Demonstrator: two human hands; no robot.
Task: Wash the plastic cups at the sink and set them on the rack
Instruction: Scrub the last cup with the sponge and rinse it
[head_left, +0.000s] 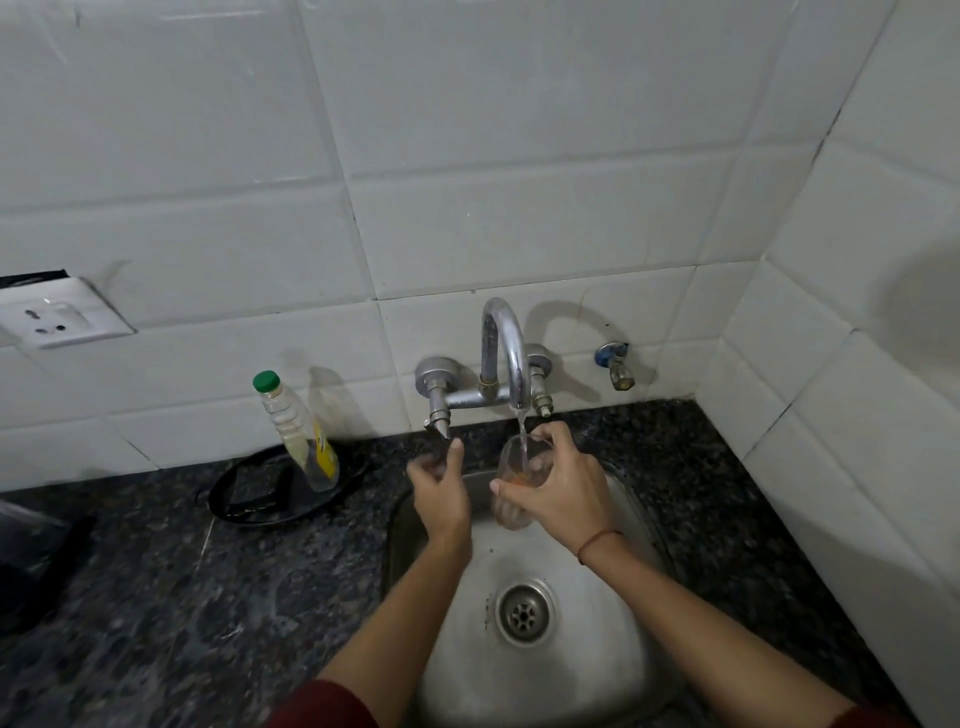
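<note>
A dark speckled bench (156, 597) meets white wall tiles (467, 156) around a steel sink (613, 675). The right hand (563, 491) wraps its fingers (511, 493) around a clear plastic cup (519, 483) under the running tap (506, 353); the left hand (441, 493), fingers curled, reaches the tap handle (436, 421).

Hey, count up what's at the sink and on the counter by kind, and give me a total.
Clear plastic cup, held under the running tap by the right hand: 1
Bottle with green cap: 1
Black round tray: 1
Small wall valve: 1
Tap: 1
Total: 5
</note>
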